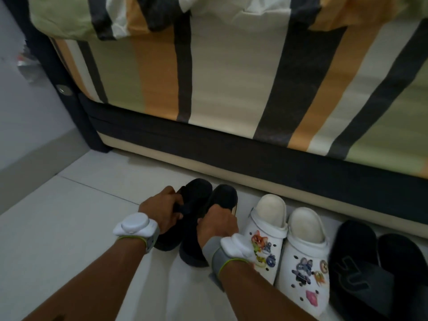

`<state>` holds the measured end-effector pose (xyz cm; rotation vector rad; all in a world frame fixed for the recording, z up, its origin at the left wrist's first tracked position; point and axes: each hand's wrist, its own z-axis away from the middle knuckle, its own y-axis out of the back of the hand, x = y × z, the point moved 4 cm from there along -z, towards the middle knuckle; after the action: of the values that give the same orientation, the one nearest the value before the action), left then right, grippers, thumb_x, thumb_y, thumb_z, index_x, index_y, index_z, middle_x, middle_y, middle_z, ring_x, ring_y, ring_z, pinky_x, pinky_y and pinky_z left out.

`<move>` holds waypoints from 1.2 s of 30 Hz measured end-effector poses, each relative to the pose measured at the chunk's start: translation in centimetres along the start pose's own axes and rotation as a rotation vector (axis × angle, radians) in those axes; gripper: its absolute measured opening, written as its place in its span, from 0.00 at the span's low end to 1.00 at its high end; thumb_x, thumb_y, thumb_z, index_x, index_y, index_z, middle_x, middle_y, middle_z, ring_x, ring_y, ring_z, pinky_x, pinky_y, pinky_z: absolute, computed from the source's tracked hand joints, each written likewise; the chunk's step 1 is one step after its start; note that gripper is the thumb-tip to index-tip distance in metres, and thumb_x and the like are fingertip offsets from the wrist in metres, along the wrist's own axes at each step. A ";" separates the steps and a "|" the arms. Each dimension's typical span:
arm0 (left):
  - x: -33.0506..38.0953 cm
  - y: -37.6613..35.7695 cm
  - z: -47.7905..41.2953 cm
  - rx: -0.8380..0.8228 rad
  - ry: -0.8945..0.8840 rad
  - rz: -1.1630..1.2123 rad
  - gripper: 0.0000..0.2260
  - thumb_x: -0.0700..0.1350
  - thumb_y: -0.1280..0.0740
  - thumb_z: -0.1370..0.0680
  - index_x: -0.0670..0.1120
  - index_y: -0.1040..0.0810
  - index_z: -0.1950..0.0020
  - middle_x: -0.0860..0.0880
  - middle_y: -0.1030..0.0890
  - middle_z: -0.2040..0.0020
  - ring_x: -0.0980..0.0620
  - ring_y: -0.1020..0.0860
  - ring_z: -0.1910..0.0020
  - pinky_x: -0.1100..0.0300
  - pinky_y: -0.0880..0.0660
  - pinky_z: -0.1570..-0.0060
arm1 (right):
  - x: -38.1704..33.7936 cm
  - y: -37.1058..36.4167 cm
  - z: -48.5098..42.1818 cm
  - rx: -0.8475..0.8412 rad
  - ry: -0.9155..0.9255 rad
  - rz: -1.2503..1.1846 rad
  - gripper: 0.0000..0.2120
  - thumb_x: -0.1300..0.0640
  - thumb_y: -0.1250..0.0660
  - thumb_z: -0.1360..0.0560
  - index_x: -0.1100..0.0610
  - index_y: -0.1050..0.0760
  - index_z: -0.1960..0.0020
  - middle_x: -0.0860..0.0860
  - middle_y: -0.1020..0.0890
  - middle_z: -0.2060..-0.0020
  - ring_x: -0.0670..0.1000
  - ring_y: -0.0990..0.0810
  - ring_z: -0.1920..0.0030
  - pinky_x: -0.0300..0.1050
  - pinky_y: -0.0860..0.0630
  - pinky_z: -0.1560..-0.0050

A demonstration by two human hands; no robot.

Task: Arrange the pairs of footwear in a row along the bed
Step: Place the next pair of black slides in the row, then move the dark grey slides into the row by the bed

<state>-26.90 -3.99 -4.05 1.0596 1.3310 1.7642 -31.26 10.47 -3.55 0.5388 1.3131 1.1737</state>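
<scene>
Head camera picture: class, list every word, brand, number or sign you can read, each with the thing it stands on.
No text can be read for certain.
Black slide: raised marks on the strap, too blurred to read.
White clogs: picture charms only, no words.
Wrist bands: no print visible.
Black sandals: no print visible.

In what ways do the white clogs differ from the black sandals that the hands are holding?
The white clogs have closed fronts with holes and bright charms; the black sandals are plain and open, with a strap. The clogs stand untouched on the floor, while the left hand and the right hand each grip one sandal. The clogs are in the middle of the row, the sandals at its left end. Both pairs lie side by side near the bed.
</scene>
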 end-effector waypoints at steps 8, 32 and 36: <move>-0.3 -1.4 -1.3 0.020 -0.019 0.064 0.14 0.52 0.30 0.27 0.54 0.23 0.43 0.54 0.28 0.40 0.47 0.22 0.45 0.56 0.26 0.49 | 1.4 -0.4 -1.0 0.041 -0.021 0.073 0.11 0.56 0.41 0.19 0.58 0.22 0.45 0.55 0.18 0.45 0.56 0.19 0.43 0.45 0.23 0.48; -26.0 14.7 22.6 0.050 0.508 0.072 0.18 0.52 0.32 0.25 0.48 0.24 0.37 0.48 0.21 0.38 0.44 0.20 0.44 0.60 0.26 0.50 | -26.3 -7.5 17.4 -0.269 0.776 0.064 0.22 0.51 0.35 0.26 0.52 0.31 0.33 0.56 0.27 0.36 0.59 0.27 0.36 0.50 0.27 0.38; -34.2 14.3 32.7 0.003 0.713 0.148 0.15 0.49 0.31 0.26 0.42 0.19 0.43 0.44 0.16 0.47 0.46 0.19 0.57 0.61 0.27 0.61 | -31.4 -13.8 24.8 -0.419 0.965 0.203 0.24 0.50 0.34 0.25 0.51 0.33 0.31 0.54 0.28 0.34 0.57 0.26 0.36 0.50 0.27 0.37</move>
<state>16.91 -23.84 7.58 0.5399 1.6871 2.3768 1.48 -15.01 4.86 -0.2686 1.7429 1.9410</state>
